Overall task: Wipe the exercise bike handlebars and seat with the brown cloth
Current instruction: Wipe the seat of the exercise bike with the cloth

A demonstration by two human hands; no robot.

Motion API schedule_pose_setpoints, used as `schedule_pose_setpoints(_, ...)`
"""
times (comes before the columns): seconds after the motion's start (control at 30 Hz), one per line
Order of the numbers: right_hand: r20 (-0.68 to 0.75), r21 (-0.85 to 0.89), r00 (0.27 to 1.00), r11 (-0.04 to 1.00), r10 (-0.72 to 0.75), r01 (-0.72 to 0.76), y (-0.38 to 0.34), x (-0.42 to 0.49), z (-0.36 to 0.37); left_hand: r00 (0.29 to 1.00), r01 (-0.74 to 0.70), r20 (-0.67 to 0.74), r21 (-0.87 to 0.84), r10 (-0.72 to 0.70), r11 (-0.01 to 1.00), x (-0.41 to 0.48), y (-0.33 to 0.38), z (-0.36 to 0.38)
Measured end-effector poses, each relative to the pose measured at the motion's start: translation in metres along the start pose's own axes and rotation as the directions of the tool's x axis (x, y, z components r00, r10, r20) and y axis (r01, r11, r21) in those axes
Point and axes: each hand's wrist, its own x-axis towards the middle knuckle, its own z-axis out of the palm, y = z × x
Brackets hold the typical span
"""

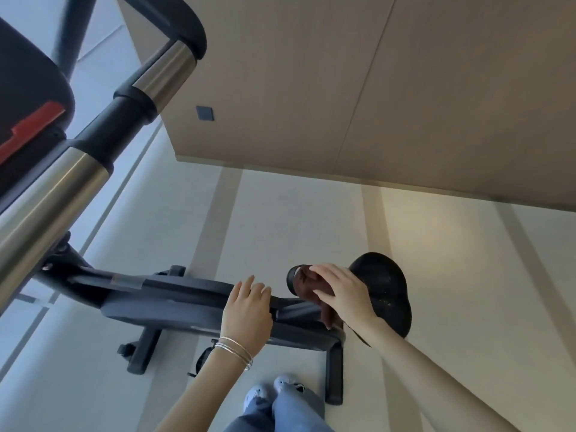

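The black bike seat (388,288) sits at the right of centre, seen from above. My right hand (339,291) presses the brown cloth (313,285) onto the seat's narrow front end, with part of the cloth hanging down below my palm. My left hand (247,310), with thin bracelets on its wrist, hovers over the bike's dark frame (174,302), fingers apart and holding nothing. The handlebars (56,194), with steel and black sections, fill the upper left, close to the camera.
A tan wall panel (343,88) with a small dark square plate (205,113) rises behind the bike. The pale striped floor (296,219) lies around it. The bike's base bars (145,350) and my shoes (271,391) are at the bottom.
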Motion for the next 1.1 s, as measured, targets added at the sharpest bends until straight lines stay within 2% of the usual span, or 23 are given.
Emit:
schedule_pose_setpoints(0.07,0.036,0.109,0.979,0.973,0.202,-0.205,-0.005,0.027,0.001,0.999,0.035,0.028,-0.006,-0.035,0.999,-0.001,-0.003,0.003)
schedule_pose_setpoints(0.13,0.015,0.132,0.958,0.949,0.287,-0.287,-0.011,0.037,0.008,0.997,0.032,0.073,-0.029,-0.030,0.999,0.003,-0.003,0.012)
schedule_pose_setpoints(0.2,-0.043,0.123,0.971,0.966,0.236,-0.230,-0.017,0.020,0.012,0.997,0.020,0.078,-0.034,-0.018,0.999,0.010,-0.003,0.015)
schedule_pose_setpoints(0.3,-0.092,0.052,0.996,0.999,-0.009,0.014,-0.006,-0.027,0.008,0.998,0.001,0.069,-0.052,0.003,0.999,0.019,0.003,0.016)
schedule_pose_setpoints(0.37,-0.079,0.040,0.994,0.996,-0.078,0.081,0.012,-0.034,-0.001,0.997,-0.015,0.073,-0.044,0.018,0.999,0.022,0.004,0.020)
schedule_pose_setpoints(0.43,-0.046,0.098,0.998,0.994,0.047,-0.043,0.016,-0.017,-0.008,0.997,-0.011,0.073,-0.060,0.016,0.998,0.025,0.006,0.026)
schedule_pose_setpoints(0.53,-0.093,0.175,0.941,0.936,0.326,-0.306,0.008,0.012,-0.001,0.995,-0.043,0.092,-0.063,0.049,0.997,0.032,0.013,0.031)
schedule_pose_setpoints(0.57,-0.115,0.160,0.934,0.934,0.339,-0.319,0.003,0.012,0.002,0.994,-0.050,0.095,-0.075,0.057,0.996,0.035,0.016,0.031)
schedule_pose_setpoints(0.67,-0.129,0.129,0.966,0.969,0.226,-0.209,0.003,-0.021,0.001,0.996,-0.063,0.056,-0.157,0.073,0.986,0.048,0.026,0.031)
schedule_pose_setpoints(0.8,-0.216,0.020,0.957,0.980,0.195,-0.196,0.035,-0.075,-0.018,0.987,-0.136,0.064,-0.178,0.149,0.975,0.065,0.033,0.035)
schedule_pose_setpoints(0.87,-0.279,-0.007,0.931,0.969,0.234,-0.246,0.052,-0.095,-0.027,0.978,-0.161,0.101,-0.188,0.182,0.969,0.075,0.037,0.039)
schedule_pose_setpoints(1.0,-0.371,0.137,0.809,0.889,0.455,-0.437,0.064,-0.109,-0.028,0.958,-0.200,0.163,-0.201,0.234,0.959,0.094,0.055,0.050)
schedule_pose_setpoints(1.1,-0.415,0.172,0.757,0.861,0.504,-0.479,0.052,-0.099,-0.013,0.959,-0.181,0.175,-0.223,0.222,0.958,0.104,0.067,0.056)
